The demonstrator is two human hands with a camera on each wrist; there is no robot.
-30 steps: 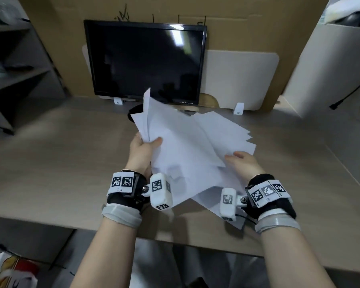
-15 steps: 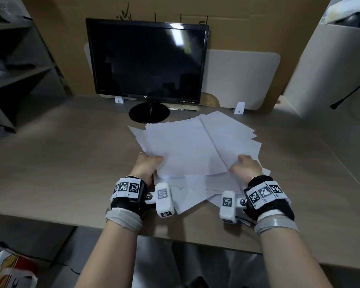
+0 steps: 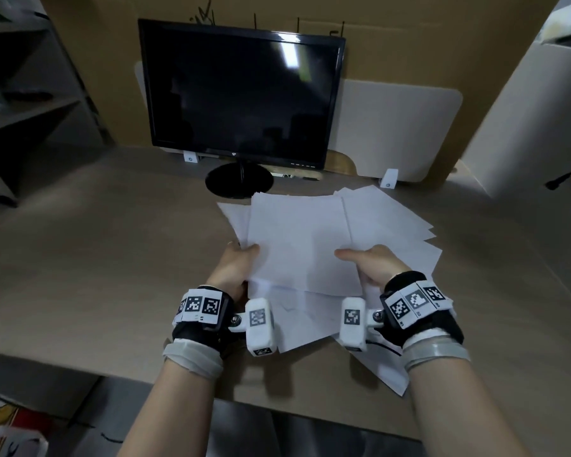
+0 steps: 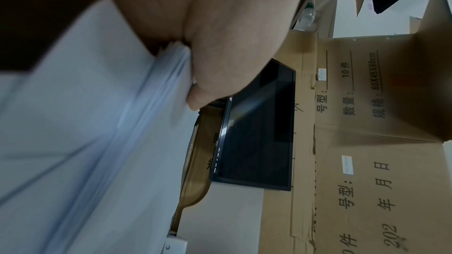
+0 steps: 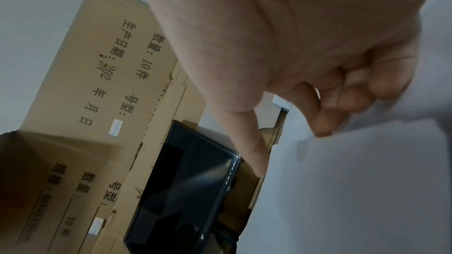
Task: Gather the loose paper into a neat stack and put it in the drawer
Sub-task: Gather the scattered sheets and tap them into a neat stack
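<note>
A messy fan of white paper sheets [image 3: 304,245] lies low over the wooden desk [image 3: 96,258] in front of the monitor. My left hand [image 3: 236,262] grips the fan's left edge with the thumb on top; the left wrist view shows several sheet edges [image 4: 171,65] pinched between thumb and fingers. My right hand [image 3: 373,262] holds the right side, thumb lying on the top sheet. In the right wrist view its fingers [image 5: 342,94] curl against the paper [image 5: 354,190]. Some sheets stick out unevenly toward the desk's front edge. No drawer is in view.
A dark monitor [image 3: 241,94] on a round black base [image 3: 239,183] stands just behind the paper. A white divider panel [image 3: 393,127] and a cardboard wall close off the back. Grey shelves [image 3: 20,103] stand at the left. The desk's front edge [image 3: 80,361] runs beneath my wrists.
The sheets came down from a raised, tilted hold to lie nearly flat over the desk. My right hand shifted from resting on the pile to gripping its right side.
</note>
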